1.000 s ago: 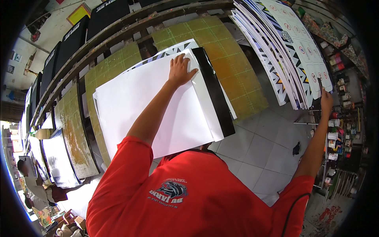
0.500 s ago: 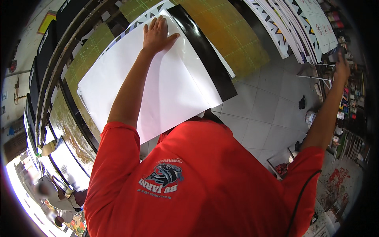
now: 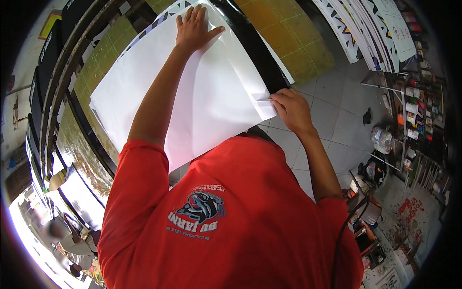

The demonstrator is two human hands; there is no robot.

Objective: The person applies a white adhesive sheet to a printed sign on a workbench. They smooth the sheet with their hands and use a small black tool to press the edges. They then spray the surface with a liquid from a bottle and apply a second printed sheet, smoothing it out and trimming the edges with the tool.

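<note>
A large white sheet (image 3: 139,96) lies over a cutting surface in front of me. My left hand (image 3: 196,31) rests flat on its far part, fingers spread and thumb out to the right. A glossy black strip (image 3: 250,38) runs along the sheet's right side. At the sheet's near right corner, my right hand (image 3: 292,110) is closed, thumb and fingers pinched together. A thin pale edge with a dark line shows at its fingertips. I cannot tell whether this is the sheet's own corner or a separate thin piece.
A green-yellow gridded mat (image 3: 284,36) extends beyond the sheet. Patterned white panels (image 3: 358,33) stand stacked at the far right, above a cluttered rack (image 3: 414,111). A clear plastic container (image 3: 381,138) is near the tiled floor (image 3: 332,115). Curved metal rails (image 3: 57,106) run along the left.
My right hand has come from the rack side at the far right to the sheet's near right corner. My left hand stays on the sheet.
</note>
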